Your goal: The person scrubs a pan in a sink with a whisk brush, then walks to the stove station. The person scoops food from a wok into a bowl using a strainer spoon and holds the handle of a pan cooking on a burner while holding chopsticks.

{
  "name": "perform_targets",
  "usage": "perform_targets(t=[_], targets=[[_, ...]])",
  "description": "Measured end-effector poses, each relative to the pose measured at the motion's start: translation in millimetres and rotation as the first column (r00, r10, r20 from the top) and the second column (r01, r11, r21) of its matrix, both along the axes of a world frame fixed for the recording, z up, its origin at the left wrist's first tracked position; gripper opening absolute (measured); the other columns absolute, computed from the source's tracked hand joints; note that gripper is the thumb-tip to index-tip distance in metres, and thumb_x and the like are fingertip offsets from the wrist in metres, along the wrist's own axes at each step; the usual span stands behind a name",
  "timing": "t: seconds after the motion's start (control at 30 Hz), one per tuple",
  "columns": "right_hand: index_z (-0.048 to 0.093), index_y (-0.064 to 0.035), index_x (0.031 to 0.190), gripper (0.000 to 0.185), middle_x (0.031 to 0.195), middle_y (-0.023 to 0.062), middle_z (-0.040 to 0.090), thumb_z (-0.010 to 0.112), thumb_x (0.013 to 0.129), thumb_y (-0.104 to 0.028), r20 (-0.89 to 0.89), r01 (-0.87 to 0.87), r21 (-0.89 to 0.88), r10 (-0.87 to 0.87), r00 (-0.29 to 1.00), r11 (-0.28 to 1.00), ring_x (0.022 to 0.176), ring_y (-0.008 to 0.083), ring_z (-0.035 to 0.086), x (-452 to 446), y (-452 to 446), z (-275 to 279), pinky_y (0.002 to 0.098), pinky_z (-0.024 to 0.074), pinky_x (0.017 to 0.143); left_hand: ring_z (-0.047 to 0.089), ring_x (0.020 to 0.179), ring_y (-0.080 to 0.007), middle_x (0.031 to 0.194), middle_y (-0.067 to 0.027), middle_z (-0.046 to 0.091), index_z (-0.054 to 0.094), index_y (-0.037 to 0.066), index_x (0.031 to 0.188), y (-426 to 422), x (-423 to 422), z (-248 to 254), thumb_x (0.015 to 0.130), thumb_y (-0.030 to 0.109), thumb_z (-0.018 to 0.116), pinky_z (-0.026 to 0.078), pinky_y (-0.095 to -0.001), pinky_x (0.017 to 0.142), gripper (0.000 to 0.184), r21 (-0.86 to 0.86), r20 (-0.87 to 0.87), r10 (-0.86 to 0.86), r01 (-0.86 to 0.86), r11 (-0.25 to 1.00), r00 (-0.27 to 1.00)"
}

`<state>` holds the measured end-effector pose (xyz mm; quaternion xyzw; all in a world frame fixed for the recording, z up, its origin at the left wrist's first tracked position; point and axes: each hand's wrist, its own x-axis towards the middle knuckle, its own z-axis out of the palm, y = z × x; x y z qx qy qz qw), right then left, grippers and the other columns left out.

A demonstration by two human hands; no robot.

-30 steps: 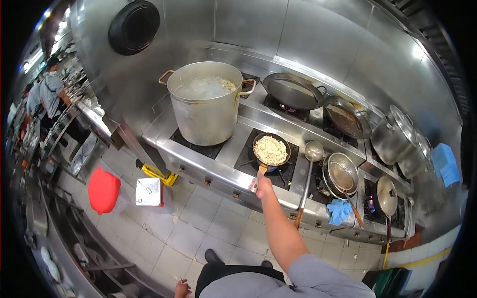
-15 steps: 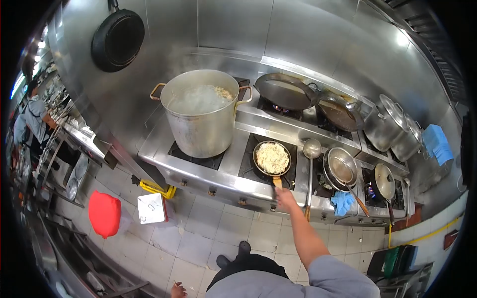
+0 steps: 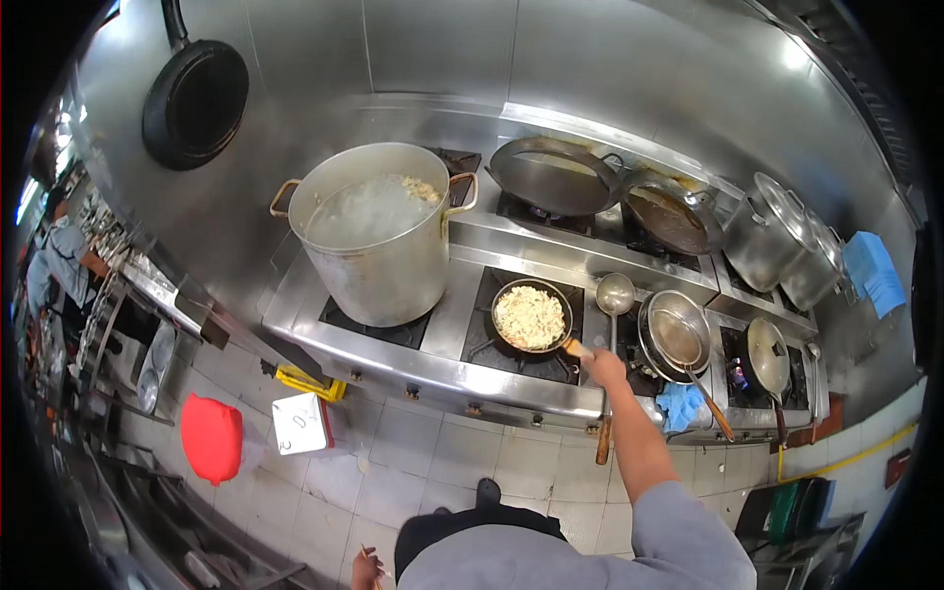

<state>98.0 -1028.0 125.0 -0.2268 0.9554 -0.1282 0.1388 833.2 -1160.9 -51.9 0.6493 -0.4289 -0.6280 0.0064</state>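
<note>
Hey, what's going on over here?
A person stands at a stove. Their right hand grips the handle of a pan of pale food, over a burner. Their left hand hangs low with a thin stick, too small to make out. A big pot of cloudy liquid stands left of the pan.

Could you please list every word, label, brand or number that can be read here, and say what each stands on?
"0" (or the letter "O"): a dark round mark on the white lid low on the floor.
Other marks on that lid: too blurred to read.
Dark red item on the right wall: too small to tell.
No other readable text.
</note>
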Motion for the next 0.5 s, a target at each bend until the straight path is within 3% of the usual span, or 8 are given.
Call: perform_targets(t=[0.07, 0.13, 0.17, 0.2, 0.23, 0.27, 0.37, 0.5], targets=[[0.064, -0.0026, 0.097, 0.047, 0.098, 0.0215, 0.064, 0.054, 0.084, -0.046, -0.059, 0.024, 0.028, -0.022, 0.998, 0.999, 0.095, 0.0366, 0.060, 7.7, -11.1, 3.3, 0.0448, 0.0463, 0.082, 0.053, 0.039, -0.0221, 0.067, -0.0150, 0.060, 0.048, 0.001, 0.120, -0.5, -5.6, 3.4, 0.081, 0.002, 0.042, 0.042, -0.0334, 0.034, 0.039, -0.007, 0.005, 0.037, -0.036, 0.999, 0.999], [0.063, 0.0011, 0.094, 0.051, 0.098, 0.0208, 0.064, 0.051, 0.085, -0.048, 0.059, 0.040, -0.001, -0.040, 0.997, 0.999, 0.095, 0.0361, 0.060, 21.9, -26.8, -7.2, 0.0449, 0.0458, 0.083, 0.054, 0.040, -0.0220, 0.068, -0.0148, 0.060, 0.049, 0.003, 0.119, -0.9, -14.2, 5.4, 0.081, 0.002, 0.042, 0.042, -0.0329, 0.034, 0.038, 0.037, 0.038, 0.034, -0.035, 0.999, 0.999], [0.060, 0.0045, 0.092, 0.053, 0.089, 0.0221, 0.065, 0.050, 0.087, -0.047, 0.204, 0.037, -0.045, -0.027, 0.979, 0.998, 0.081, 0.0331, 0.064, 24.5, -33.8, -46.5, 0.0434, 0.0497, 0.072, 0.054, 0.040, -0.0220, 0.068, -0.0148, 0.060, 0.049, 0.003, 0.119, 1.4, -19.4, 3.8, 0.081, 0.002, 0.042, 0.042, -0.0329, 0.034, 0.038, 0.043, 0.030, 0.040, -0.041, 0.998, 0.999], [0.057, 0.0045, 0.094, 0.047, 0.079, 0.0210, 0.063, 0.050, 0.090, -0.041, 0.523, 0.219, -0.215, -0.077, 0.849, 0.952, 0.059, 0.0296, 0.062, 61.7, -48.3, -20.3, 0.0424, 0.0498, 0.057, 0.055, 0.041, -0.0221, 0.068, -0.0148, 0.060, 0.049, 0.003, 0.119, 3.0, -22.2, -4.3, 0.081, 0.002, 0.043, 0.043, -0.0327, 0.034, 0.038, 0.061, 0.029, -0.014, 0.012, 0.998, 0.999], [0.054, 0.0040, 0.095, 0.039, 0.071, 0.0156, 0.058, 0.052, 0.091, -0.034, 0.660, 0.332, -0.290, -0.064, 0.749, 0.898, 0.047, 0.0239, 0.057, 92.5, -61.6, -7.9, 0.0396, 0.0452, 0.045, 0.055, 0.041, -0.0221, 0.068, -0.0147, 0.061, 0.049, 0.003, 0.119, 0.2, -19.9, -9.1, 0.081, 0.002, 0.044, 0.043, -0.0326, 0.035, 0.039, 0.075, 0.032, -0.073, 0.070, 0.995, 0.997], [0.050, 0.0012, 0.092, 0.033, 0.066, 0.0091, 0.052, 0.052, 0.091, -0.032, 0.771, 0.440, -0.299, -0.058, 0.634, 0.847, 0.045, 0.0211, 0.053, 109.5, -67.4, -12.4, 0.0375, 0.0431, 0.043, 0.056, 0.042, -0.0222, 0.069, -0.0149, 0.061, 0.050, 0.003, 0.119, -1.6, -25.9, 0.1, 0.081, 0.003, 0.045, 0.044, -0.0323, 0.036, 0.038, 0.064, 0.086, -0.171, 0.166, 0.984, 0.981], [0.047, -0.0018, 0.088, 0.029, 0.062, 0.0063, 0.048, 0.051, 0.092, -0.030, 0.836, 0.619, -0.346, -0.068, 0.544, 0.705, 0.043, 0.0198, 0.049, 107.4, -73.7, -26.9, 0.0347, 0.0418, 0.041, 0.056, 0.042, -0.0220, 0.069, -0.0152, 0.061, 0.050, 0.003, 0.119, -19.1, -35.9, 17.5, 0.082, 0.003, 0.044, 0.044, -0.0322, 0.037, 0.038, 0.030, 0.134, -0.307, 0.306, 0.952, 0.942], [0.046, -0.0042, 0.090, 0.028, 0.060, 0.0043, 0.045, 0.051, 0.092, -0.032, 0.861, 0.771, -0.402, -0.083, 0.501, 0.493, 0.045, 0.0167, 0.044, 137.5, -116.9, -21.1, 0.0351, 0.0438, 0.043, 0.055, 0.042, -0.0205, 0.070, -0.0158, 0.062, 0.050, 0.002, 0.120, -56.1, -25.0, 8.6, 0.081, 0.002, 0.043, 0.043, -0.0307, 0.036, 0.040, 0.035, 0.059, -0.218, 0.216, 0.976, 0.974]])
